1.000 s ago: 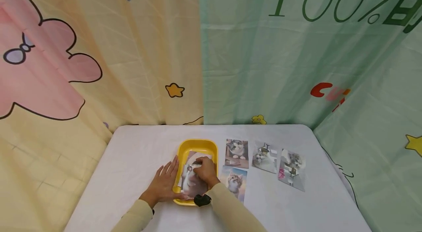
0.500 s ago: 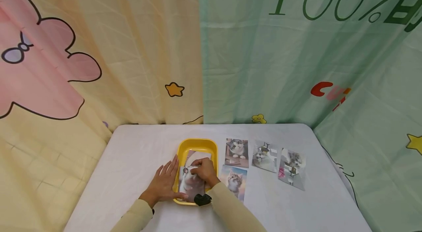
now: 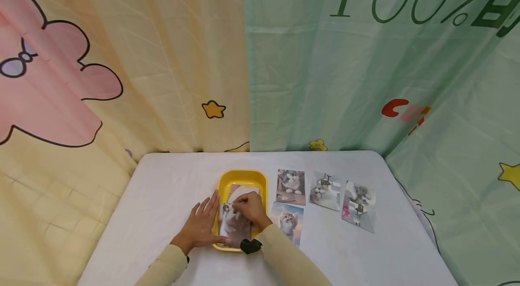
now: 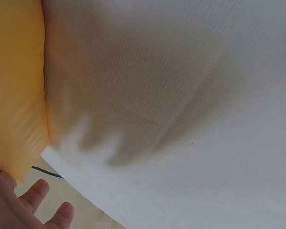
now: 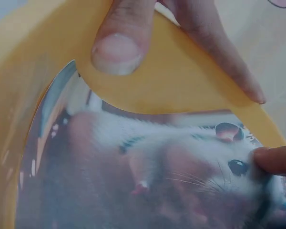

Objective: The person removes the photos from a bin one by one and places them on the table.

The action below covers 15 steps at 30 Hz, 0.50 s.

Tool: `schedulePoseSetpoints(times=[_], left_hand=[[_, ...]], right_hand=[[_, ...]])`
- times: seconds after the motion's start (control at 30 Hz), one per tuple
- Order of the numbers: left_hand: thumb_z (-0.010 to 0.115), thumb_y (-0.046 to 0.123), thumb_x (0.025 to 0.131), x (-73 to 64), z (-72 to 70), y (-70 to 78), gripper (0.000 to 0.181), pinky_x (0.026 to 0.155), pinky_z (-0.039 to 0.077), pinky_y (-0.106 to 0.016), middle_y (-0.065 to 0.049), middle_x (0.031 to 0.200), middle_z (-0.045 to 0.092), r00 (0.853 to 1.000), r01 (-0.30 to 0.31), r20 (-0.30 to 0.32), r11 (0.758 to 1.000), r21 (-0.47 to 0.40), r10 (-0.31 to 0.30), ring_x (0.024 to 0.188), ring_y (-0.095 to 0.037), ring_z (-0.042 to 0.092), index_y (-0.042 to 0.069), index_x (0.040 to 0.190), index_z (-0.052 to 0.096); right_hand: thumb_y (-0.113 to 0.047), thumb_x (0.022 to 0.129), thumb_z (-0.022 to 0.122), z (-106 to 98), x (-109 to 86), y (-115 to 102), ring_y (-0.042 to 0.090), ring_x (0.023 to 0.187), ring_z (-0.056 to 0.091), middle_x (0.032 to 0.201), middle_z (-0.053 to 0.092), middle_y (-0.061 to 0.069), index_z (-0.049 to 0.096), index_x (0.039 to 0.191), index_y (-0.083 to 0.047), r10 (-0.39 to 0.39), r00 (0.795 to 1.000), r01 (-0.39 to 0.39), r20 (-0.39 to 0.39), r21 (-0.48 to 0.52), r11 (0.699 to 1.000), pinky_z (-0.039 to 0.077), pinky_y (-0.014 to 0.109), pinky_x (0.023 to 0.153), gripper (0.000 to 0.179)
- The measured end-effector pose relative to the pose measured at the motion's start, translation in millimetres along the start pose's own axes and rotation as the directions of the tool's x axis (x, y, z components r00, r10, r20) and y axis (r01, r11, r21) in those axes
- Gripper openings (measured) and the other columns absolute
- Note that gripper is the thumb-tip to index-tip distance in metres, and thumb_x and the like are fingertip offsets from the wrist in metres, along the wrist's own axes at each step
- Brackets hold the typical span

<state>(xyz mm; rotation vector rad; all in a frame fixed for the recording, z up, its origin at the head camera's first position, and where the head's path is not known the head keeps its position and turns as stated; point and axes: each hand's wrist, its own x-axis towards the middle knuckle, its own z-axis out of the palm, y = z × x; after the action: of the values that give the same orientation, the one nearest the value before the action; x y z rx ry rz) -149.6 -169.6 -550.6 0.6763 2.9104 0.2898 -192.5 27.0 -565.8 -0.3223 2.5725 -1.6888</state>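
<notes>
A yellow tray [image 3: 243, 173] stands on the table, with photo cards lying in it. On top is a photo card of a mouse [image 3: 234, 231], its corner curling up in the right wrist view. My right hand [image 3: 253, 210] pinches this card near its far edge; one fingertip [image 5: 276, 160] shows beside the mouse's eye. My left hand [image 3: 198, 226] rests along the tray's left side with fingers straight, its thumb over the near rim. In the left wrist view, fingers of that hand [image 4: 32, 200] extend beside the tray wall [image 4: 16, 86]. Another photo card [image 3: 243, 191] lies partly covered beneath.
Right of the tray, cat photo cards lie on the white table [image 3: 170, 186]: a grey kitten [image 3: 290, 186], a kitten against sky [image 3: 288, 223], and two with furniture [image 3: 325, 191]. Curtains [image 3: 183, 74] hang behind and at the sides.
The mouse photo card has slid slightly left within the tray, and my right hand has moved left with it. My left hand stays at the tray's side.
</notes>
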Motion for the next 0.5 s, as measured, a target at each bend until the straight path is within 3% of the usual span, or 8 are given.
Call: schedulePoseSetpoints(times=[0.27, 0.5], left_hand=[[0.063, 0.079, 0.065, -0.1, 0.1, -0.4, 0.128, 0.109, 0.025, -0.057, -0.018, 0.16, 0.014, 0.999, -0.023, -0.04, 1.0, 0.006, 0.023, 0.139, -0.038, 0.028, -0.005, 0.15, 0.02], [0.06, 0.082, 0.065, 0.6, -0.1, -0.6, 0.129, 0.109, 0.026, -0.056, -0.018, 0.159, 0.014, 0.999, -0.024, -0.028, 1.0, 0.006, 0.025, 0.138, -0.038, 0.029, -0.006, 0.15, 0.019]], right_hand=[[-0.011, 0.088, 0.07, -18.3, -1.3, -12.3, 0.015, 0.075, 0.068, 0.085, 0.074, 0.005, 0.078, 0.087, -0.005, -0.052, 0.999, 0.053, 0.012, -0.065, 0.996, 0.055, 0.025, 0.066, 0.01], [-0.012, 0.09, 0.068, -35.5, -7.4, -14.9, 0.017, 0.075, 0.067, 0.085, 0.073, 0.007, 0.077, 0.089, -0.004, -0.084, 0.996, 0.081, -0.031, -0.084, 0.993, 0.055, 0.026, 0.067, 0.012]])
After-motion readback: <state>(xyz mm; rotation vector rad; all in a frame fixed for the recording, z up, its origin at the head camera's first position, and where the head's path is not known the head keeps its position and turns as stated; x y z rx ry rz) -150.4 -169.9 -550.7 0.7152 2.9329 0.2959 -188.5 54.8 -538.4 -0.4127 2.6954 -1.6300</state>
